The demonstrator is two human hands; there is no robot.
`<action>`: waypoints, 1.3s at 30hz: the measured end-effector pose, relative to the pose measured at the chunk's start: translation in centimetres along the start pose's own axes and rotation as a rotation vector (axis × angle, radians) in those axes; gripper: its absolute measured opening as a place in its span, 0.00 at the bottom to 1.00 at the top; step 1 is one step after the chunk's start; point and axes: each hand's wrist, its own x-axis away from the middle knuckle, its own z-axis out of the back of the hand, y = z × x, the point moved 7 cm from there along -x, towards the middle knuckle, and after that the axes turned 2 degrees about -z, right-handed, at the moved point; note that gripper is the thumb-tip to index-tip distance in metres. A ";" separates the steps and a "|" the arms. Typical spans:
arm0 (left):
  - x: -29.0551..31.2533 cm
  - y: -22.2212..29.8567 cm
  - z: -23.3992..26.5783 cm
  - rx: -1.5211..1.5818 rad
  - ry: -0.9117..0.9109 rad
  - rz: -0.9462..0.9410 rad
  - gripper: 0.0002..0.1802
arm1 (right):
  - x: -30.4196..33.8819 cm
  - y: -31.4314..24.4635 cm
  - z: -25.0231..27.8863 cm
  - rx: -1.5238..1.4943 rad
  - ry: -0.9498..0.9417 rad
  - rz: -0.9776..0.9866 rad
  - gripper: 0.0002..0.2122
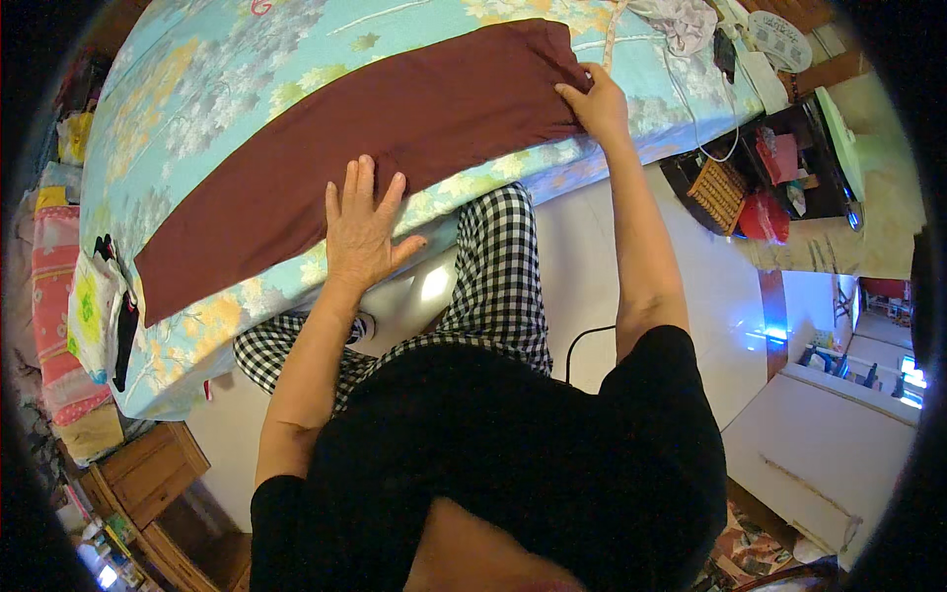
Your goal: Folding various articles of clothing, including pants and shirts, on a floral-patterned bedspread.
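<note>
A pair of dark brown trousers [385, 123], folded into one long strip, lies across the flowered bed sheet [217, 94]. My left hand [362, 222] rests flat on its near edge, around the middle, with fingers spread. At the right end of the cloth, my right hand [598, 101] holds the edge, thumb on top and the other fingers partly hidden. The cloth looks mostly smooth, with small wrinkles near the right hand.
A white cable [681, 94] trails over the bed's right corner, near a crumpled pale cloth [681, 22]. At the left corner lies a white and green bag [91, 306]. A dark shelf holding a wicker basket [717, 194] stands right of the bed.
</note>
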 end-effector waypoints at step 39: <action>14.9 -16.7 7.8 -0.080 0.668 0.646 0.32 | 19.7 -21.1 -11.9 0.193 -0.402 0.808 0.44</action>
